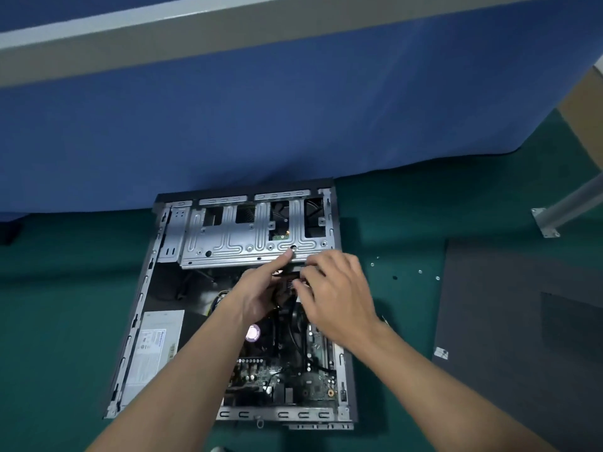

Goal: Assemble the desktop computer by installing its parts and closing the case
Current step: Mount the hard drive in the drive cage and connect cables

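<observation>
Steel drive cage [254,236] | dark part [292,276] (kind unclear) just under its near edge, lying crosswise between both hands | right hand [339,295] grip pinched on it | left hand [261,295] forefinger touches cage, grip: cannot tell

Around the Work Area

A green floor covering [65,321] runs up to a blue partition [293,119] – a grey band [228,37] crosses its top. At right, a slanted metal leg [569,202] ends in a bolted foot plate [545,225], below a brown board [584,106].
</observation>
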Demonstrator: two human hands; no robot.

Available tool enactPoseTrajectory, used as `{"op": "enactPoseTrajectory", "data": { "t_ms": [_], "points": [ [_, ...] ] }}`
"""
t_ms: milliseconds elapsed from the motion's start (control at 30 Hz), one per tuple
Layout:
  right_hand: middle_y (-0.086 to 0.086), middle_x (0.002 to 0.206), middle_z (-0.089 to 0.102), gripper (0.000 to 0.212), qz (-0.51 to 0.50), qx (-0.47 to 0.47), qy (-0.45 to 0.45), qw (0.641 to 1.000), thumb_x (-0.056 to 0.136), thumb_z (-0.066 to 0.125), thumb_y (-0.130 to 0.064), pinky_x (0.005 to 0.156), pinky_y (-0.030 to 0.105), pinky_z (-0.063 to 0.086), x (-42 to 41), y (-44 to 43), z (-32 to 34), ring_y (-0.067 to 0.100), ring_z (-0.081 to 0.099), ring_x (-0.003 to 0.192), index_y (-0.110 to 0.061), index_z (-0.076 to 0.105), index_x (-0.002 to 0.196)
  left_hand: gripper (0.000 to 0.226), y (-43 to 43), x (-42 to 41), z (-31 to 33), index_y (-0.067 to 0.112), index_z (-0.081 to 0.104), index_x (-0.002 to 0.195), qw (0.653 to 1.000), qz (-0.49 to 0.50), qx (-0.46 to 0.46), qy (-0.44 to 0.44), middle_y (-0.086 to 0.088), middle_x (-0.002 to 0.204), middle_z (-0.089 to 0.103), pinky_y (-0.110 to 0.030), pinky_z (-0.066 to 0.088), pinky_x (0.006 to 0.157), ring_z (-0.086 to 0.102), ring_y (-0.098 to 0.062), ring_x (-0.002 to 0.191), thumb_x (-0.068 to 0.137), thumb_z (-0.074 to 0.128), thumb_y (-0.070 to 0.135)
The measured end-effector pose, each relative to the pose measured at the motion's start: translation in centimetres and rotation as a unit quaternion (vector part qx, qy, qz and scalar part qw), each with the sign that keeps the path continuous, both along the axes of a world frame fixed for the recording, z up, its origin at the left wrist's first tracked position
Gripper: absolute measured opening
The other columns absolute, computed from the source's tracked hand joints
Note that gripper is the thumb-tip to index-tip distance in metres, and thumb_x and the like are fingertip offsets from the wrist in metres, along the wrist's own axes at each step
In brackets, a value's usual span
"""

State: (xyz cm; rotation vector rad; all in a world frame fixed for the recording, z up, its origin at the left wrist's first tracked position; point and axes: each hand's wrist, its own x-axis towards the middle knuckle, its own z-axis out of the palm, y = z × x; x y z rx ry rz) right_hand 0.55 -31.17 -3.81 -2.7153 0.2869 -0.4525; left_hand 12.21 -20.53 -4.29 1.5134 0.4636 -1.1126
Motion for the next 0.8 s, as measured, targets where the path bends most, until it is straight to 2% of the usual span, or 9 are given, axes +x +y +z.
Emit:
{"op": "enactPoseTrajectory", "data": {
  "t_ms": [100,300,367,467,500,600,633,700,800],
  "points": [
    [0.0,0.105,0.067,0.03,0.103,-0.041,0.082,0.991,0.096,0.045,-0.033,0.088,0.038,0.041,-0.2,1.7,-0.4,0.022,0.054,0.095,-0.016,0.067,0.106,0.069,0.0,0.7,-0.5,0.003,0.064,0.119,1.0,0.003,-0.012,0.026,-0.01,0.097,0.071,-0.031,0.051,0.068,0.068,-0.023,0.077,0.065,0.084,0.04],
    [-0.004,0.088,0.066,0.022,0.162,-0.132,0.162,0.964,0.089,0.055,-0.034,0.068,0.038,0.04,-0.7,3.7,0.0,0.026,0.05,0.078,-0.017,0.069,0.087,0.054,-0.3,1.0,-1.1,0.005,0.066,0.111,0.99,0.086,-0.087,0.075,-0.017,0.115,0.062,-0.029,0.056,0.075,0.062,-0.026,0.103,0.062,0.084,0.02],
    [-0.003,0.088,0.066,0.025,0.148,-0.129,0.174,0.965,0.088,0.054,-0.037,0.069,0.038,0.042,-0.5,3.7,0.4,0.026,0.051,0.078,-0.018,0.07,0.084,0.055,-0.9,0.5,-1.3,0.002,0.065,0.11,0.977,0.141,-0.124,0.098,-0.016,0.11,0.06,-0.031,0.055,0.079,0.059,-0.026,0.097,0.059,0.082,0.015],
    [-0.003,0.098,0.069,0.034,0.128,-0.077,0.148,0.978,0.091,0.048,-0.041,0.079,0.039,0.046,-0.4,2.6,0.7,0.026,0.056,0.09,-0.019,0.073,0.09,0.038,-1.5,0.4,-1.9,-0.002,0.067,0.094,0.951,0.188,-0.183,0.165,-0.02,0.082,0.064,-0.032,0.057,0.063,0.064,-0.027,0.068,0.061,0.081,0.01],
    [-0.004,0.102,0.069,0.032,0.114,-0.055,0.111,0.986,0.091,0.049,-0.039,0.082,0.039,0.046,-0.3,2.1,0.7,0.024,0.056,0.094,-0.019,0.074,0.094,0.03,-1.6,0.4,-2.0,-0.003,0.068,0.089,0.943,0.185,-0.203,0.187,-0.02,0.076,0.064,-0.033,0.057,0.062,0.064,-0.028,0.062,0.064,0.08,0.01],
    [0.001,0.108,0.068,0.025,0.004,0.003,-0.031,0.999,0.09,0.056,-0.03,0.083,0.038,0.044,1.1,-0.2,0.5,0.021,0.054,0.1,-0.013,0.073,0.098,0.028,-1.8,0.3,-2.2,-0.003,0.064,0.096,0.921,0.187,-0.27,0.208,-0.021,0.093,0.065,-0.036,0.051,0.092,0.065,-0.03,0.078,0.073,0.074,0.009],
    [0.001,0.112,0.067,0.028,-0.054,0.023,-0.038,0.998,0.092,0.053,-0.031,0.085,0.039,0.043,2.0,-1.0,0.4,0.021,0.05,0.104,-0.012,0.072,0.101,0.025,-1.8,0.3,-2.4,-0.001,0.064,0.094,0.916,0.202,-0.282,0.201,-0.02,0.094,0.067,-0.036,0.052,0.091,0.067,-0.029,0.08,0.073,0.073,0.006],
    [0.002,0.128,0.057,0.039,-0.167,0.062,0.011,0.984,0.096,0.043,-0.036,0.094,0.039,0.037,3.8,-2.1,0.1,0.021,0.04,0.116,-0.011,0.062,0.118,0.024,-2.0,0.2,-2.4,0.003,0.064,0.092,0.912,0.225,-0.282,0.194,-0.019,0.093,0.07,-0.036,0.056,0.084,0.07,-0.029,0.081,0.069,0.073,0.001],
    [0.007,0.145,0.037,0.054,-0.262,0.149,0.134,0.944,0.099,0.033,-0.045,0.103,0.04,0.029,5.6,-2.6,-1.3,0.025,0.027,0.13,-0.009,0.039,0.139,0.032,-2.0,0.2,-2.6,0.002,0.062,0.099,0.915,0.24,-0.255,0.2,-0.023,0.102,0.068,-0.036,0.054,0.09,0.067,-0.033,0.096,0.069,0.072,-0.004]
  ]
}}
